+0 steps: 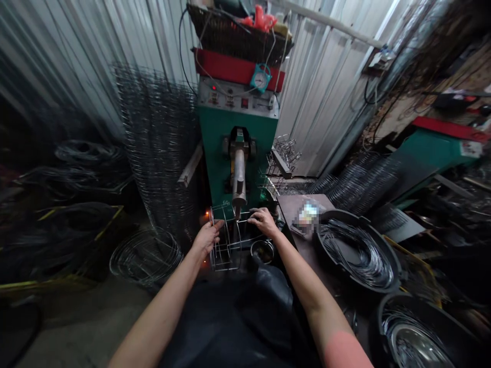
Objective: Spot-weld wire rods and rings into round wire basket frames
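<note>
A round wire basket frame [225,248] lies on its side under the electrode of a green spot welder [215,168]. My left hand [208,237] is closed around the frame's left ring. To the right, my right hand [263,222] pinches a thin metal wire [245,221] that runs toward the frame beneath the electrode [238,197]. Orange sparks glow beside my left hand. Exactly where wire and frame meet is too small to make out.
A tall stack of wire racks [157,138] stands left of the machine. Round wire grids [146,255] lean at its foot. On the right, a black tub [356,250] of wire rings sits by a brown board [303,240]; another tub [418,332] is nearer.
</note>
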Tool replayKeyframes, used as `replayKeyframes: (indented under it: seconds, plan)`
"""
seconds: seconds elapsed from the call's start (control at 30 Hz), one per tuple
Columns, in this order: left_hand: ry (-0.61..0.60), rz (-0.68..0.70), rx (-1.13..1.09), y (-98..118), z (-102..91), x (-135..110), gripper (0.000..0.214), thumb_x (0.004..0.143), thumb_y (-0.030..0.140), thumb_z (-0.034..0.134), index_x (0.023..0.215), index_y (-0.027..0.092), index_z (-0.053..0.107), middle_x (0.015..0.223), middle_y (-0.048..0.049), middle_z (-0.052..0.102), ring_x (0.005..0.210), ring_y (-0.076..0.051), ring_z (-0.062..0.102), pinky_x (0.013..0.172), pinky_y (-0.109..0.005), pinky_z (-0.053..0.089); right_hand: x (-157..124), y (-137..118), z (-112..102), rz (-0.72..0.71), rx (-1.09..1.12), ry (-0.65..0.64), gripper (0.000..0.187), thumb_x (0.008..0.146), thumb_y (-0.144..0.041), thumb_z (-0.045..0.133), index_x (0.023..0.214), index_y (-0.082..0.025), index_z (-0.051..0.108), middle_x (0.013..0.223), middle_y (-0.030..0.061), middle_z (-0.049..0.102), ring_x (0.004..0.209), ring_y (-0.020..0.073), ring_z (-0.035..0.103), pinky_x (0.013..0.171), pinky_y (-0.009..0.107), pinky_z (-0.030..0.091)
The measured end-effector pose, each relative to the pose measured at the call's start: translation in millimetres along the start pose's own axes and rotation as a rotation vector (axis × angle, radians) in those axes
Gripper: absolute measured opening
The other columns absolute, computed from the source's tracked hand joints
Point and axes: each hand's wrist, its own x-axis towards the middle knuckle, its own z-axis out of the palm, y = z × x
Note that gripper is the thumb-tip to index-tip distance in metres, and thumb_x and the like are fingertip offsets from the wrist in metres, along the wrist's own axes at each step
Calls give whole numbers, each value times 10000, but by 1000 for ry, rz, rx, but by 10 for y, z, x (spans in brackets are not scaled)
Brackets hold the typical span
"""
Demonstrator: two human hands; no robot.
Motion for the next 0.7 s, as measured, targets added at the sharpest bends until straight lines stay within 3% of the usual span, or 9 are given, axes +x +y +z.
replayKeyframes:
  seconds: [0.1, 0.17, 0.27, 0.33, 0.4, 0.47, 0.53, 0.63, 0.7]
  plan:
    - [4, -2, -3, -29, -21, -83, 432, 405, 319, 799, 711, 137, 555, 544, 66, 444, 387, -12, 274, 334, -139, 165, -61, -88, -26, -4, -39, -3, 68, 754, -268, 663, 763, -205, 687, 1045, 29, 643, 946, 169, 467, 841, 301, 390]
    - [8, 0, -7, -45, -53, -170, 403, 438, 304, 788, 720, 141, 552, 587, 48, 479, 397, -14, 293, 333, -137, 178, -170, -195, -74, -14, -100, 61, 117, 744, -296, 672, 818, -207, 685, 1119, 48, 608, 1019, 193, 452, 881, 333, 370]
    - [11, 7, -18, -67, -179, -359, 328, 515, 298, 753, 697, 159, 518, 597, 50, 476, 392, -13, 278, 331, -134, 185, -532, -393, -129, -25, -170, 233, 313, 736, -365, 668, 1011, -219, 638, 1286, 79, 481, 1185, 248, 347, 981, 410, 278]
    - [4, -1, -32, -94, -317, -492, 290, 558, 282, 731, 658, 166, 485, 564, 64, 440, 379, -13, 251, 329, -134, 193, -895, -518, -84, 2, -120, 257, 385, 744, -397, 650, 1082, -222, 595, 1283, 90, 473, 1205, 252, 340, 1002, 425, 253]
    - [5, -37, -90, -140, -465, -602, 266, 579, 238, 717, 628, 166, 467, 550, 64, 428, 377, -14, 258, 328, -131, 206, -1286, -618, 53, 51, 22, 136, 465, 726, -418, 660, 1131, -215, 555, 1201, 96, 527, 1136, 232, 426, 968, 391, 318]
    - [25, -84, -169, -198, -577, -684, 233, 600, 192, 699, 615, 160, 468, 557, 56, 440, 380, -14, 276, 329, -124, 222, -1632, -694, 261, 65, 163, -100, 546, 710, -422, 674, 1187, -212, 514, 1152, 91, 556, 1070, 215, 488, 930, 352, 367]
    - [71, -124, -206, -250, -630, -739, 187, 623, 156, 675, 622, 154, 488, 571, 46, 457, 381, -11, 289, 327, -116, 230, -1883, -747, 500, 105, 265, -292, 491, 754, -393, 635, 1196, -219, 513, 1100, 74, 588, 1019, 203, 527, 898, 324, 394]
    - [110, -159, -170, -282, -609, -778, 142, 630, 125, 660, 646, 152, 521, 570, 42, 462, 368, -9, 285, 313, -110, 216, -2066, -797, 815, 215, 453, -366, 268, 866, -326, 474, 1081, -219, 593, 947, 33, 639, 903, 170, 582, 823, 275, 431]
    - [108, -157, -125, -277, -565, -786, 139, 625, 122, 666, 656, 149, 533, 569, 42, 463, 359, -7, 278, 301, -109, 200, -2105, -822, 943, 266, 605, -334, 282, 887, -352, 419, 996, -194, 625, 862, 24, 640, 836, 156, 596, 779, 258, 446]
